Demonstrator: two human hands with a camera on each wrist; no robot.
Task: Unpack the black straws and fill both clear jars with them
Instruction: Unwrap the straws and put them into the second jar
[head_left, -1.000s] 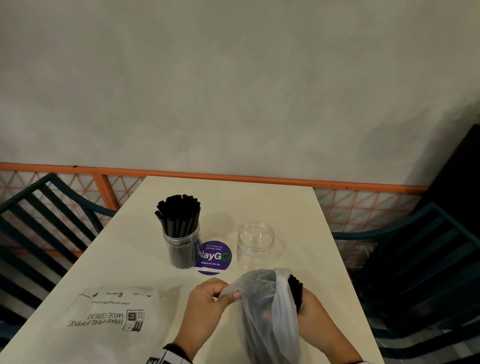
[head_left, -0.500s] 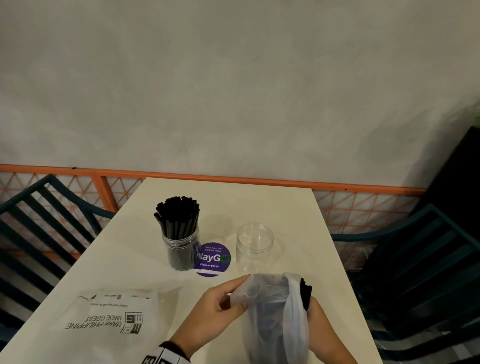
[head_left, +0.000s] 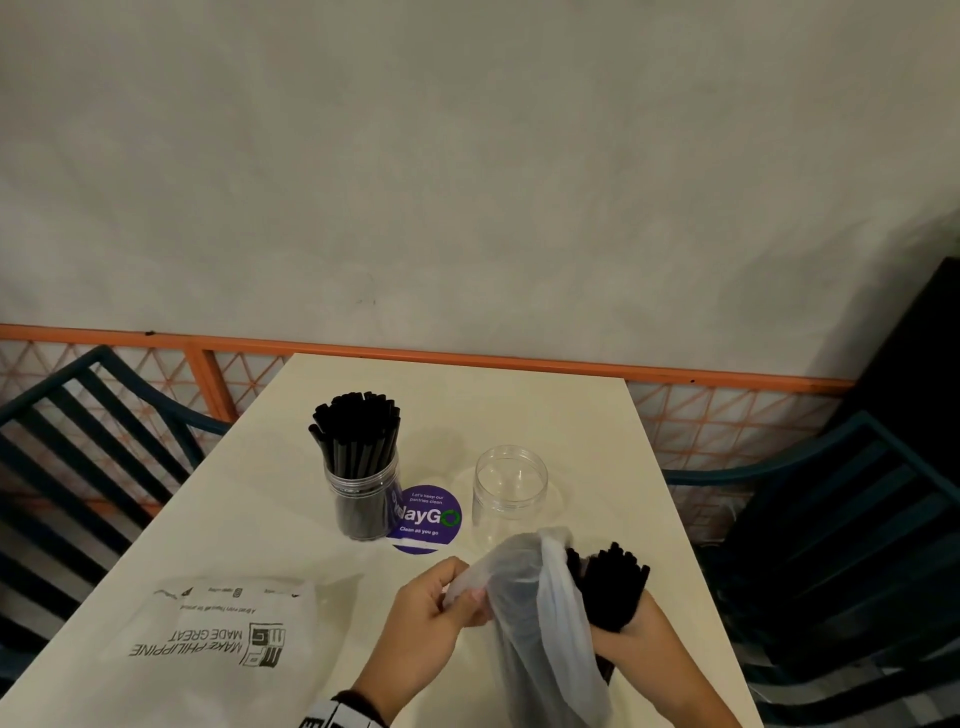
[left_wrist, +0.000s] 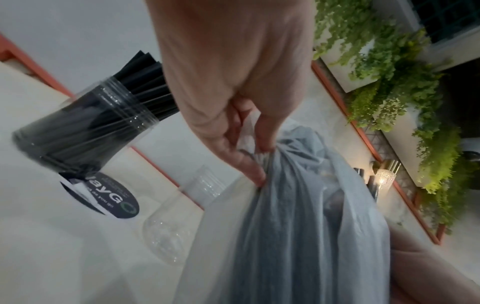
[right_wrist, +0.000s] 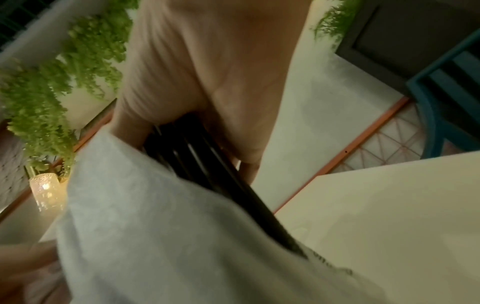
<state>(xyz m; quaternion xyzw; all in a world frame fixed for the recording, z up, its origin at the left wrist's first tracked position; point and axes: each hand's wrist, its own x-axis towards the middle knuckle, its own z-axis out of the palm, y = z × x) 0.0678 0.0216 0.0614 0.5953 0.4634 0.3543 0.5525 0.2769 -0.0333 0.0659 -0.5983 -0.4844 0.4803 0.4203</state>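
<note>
A printed white mailer bag (head_left: 218, 629) is laid flat on the cream tabletop (head_left: 519, 405), well to the left of the purple round sticker (head_left: 428, 517). Just left of that sticker, and overlapping its edge, a clear jar (head_left: 362, 499) is stood upright, packed with black straws (head_left: 357, 428). Just right of the sticker, a second clear jar (head_left: 510, 491) is stood upright and empty. Nearer than the sticker, the left hand (head_left: 434, 610) is raised, and the rim of a translucent plastic bag (head_left: 540, 623) is pinched between its thumb and curled fingers (left_wrist: 255, 172). To the right of the bag's mouth, a bundle of black straws (head_left: 610, 587) is gripped by the right hand (head_left: 631, 642), the fingers (right_wrist: 250, 164) wrapped tightly round it; the bundle's upper ends are seen outside the bag, its lower part hidden against the plastic. Dark teal slatted chairs (head_left: 857, 519) are placed at both sides of the tabletop.
</note>
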